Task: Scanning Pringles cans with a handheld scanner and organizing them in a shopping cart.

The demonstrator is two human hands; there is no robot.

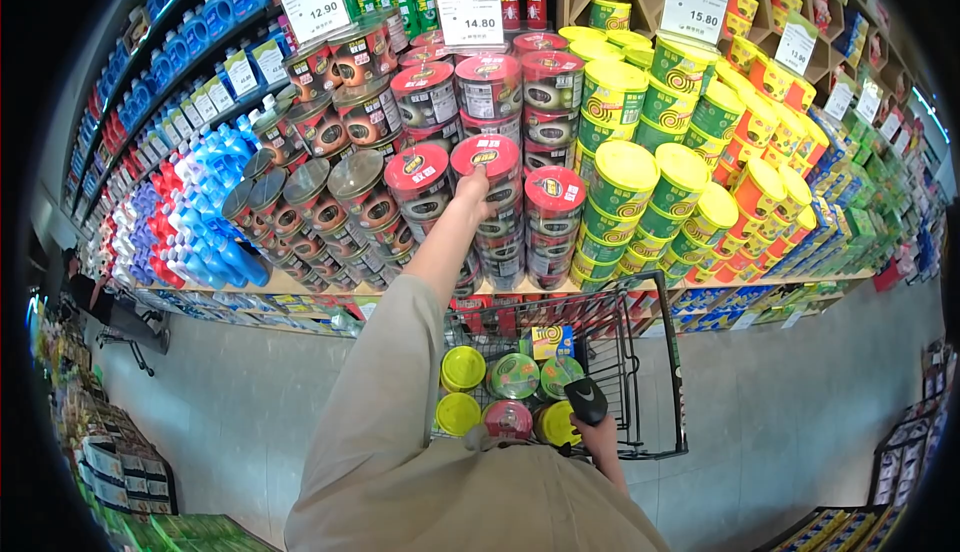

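My left hand [474,193] reaches forward to a red-lidded mosquito-coil canister [487,153] on top of a stack. The thumb lies against its front, just under the lid, and the fingers are mostly hidden behind the hand. Similar red-lidded canisters [417,168] stand close on both sides. Low in front of my body, my right hand [600,436] grips a black handheld barcode scanner [586,400]. The scanner is above a black wire shopping cart [634,361]. Inside the cart are yellow-, green- and red-lidded tubs [463,368] and a blue-and-yellow coil box [552,342].
Stacks of yellow-lidded green tubs [624,166] rise to the right, dark-lidded canisters [364,177] to the left. Price cards [469,8] stand above. Blue detergent bottles [217,237] fill the shelf's left side. At far left, a person [97,289] is beside another cart [124,338].
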